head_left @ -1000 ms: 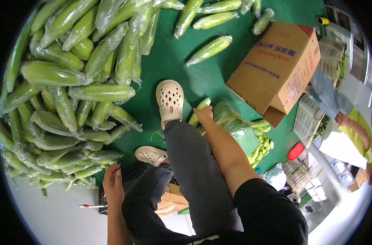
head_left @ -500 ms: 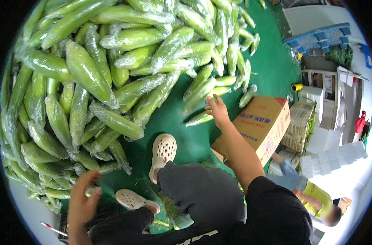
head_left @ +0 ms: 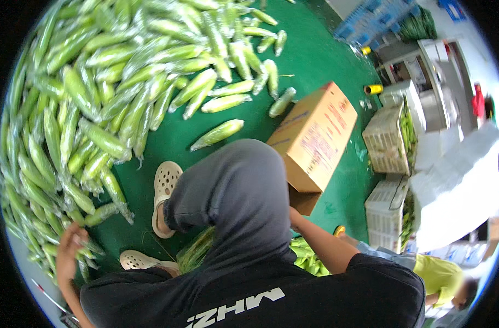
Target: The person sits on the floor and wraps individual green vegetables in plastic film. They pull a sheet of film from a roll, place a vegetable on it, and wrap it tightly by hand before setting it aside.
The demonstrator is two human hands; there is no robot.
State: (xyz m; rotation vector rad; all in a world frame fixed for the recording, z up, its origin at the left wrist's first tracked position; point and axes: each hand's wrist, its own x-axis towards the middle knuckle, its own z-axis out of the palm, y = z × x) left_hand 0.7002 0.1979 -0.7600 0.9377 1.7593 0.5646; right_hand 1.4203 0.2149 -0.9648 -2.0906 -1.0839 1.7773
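Observation:
A large heap of long green gourds (head_left: 104,139), each wrapped in clear film, fills the left side of the floor. My left hand (head_left: 71,240) is at the near left edge of this heap, fingers slightly bent and apart; I see nothing held in it. My right hand (head_left: 296,218) has gone down behind my raised knee, beside the open end of a cardboard box (head_left: 309,136). Its fingers are hidden. One wrapped gourd (head_left: 217,135) lies apart on the green floor, just beyond my knee.
Green vegetables (head_left: 309,256) show under my right forearm, and leafy stalks (head_left: 197,251) lie by my shoes. White crates (head_left: 386,139) of greens stand at the right. A person in a yellow top (head_left: 438,276) is at the lower right. A blue pallet (head_left: 370,22) stands far off.
My right hand has drawn back from over the loose gourds to behind my knee. A gourd blurred beside it earlier now seems to lie still. My left hand has shifted left; the view has shifted.

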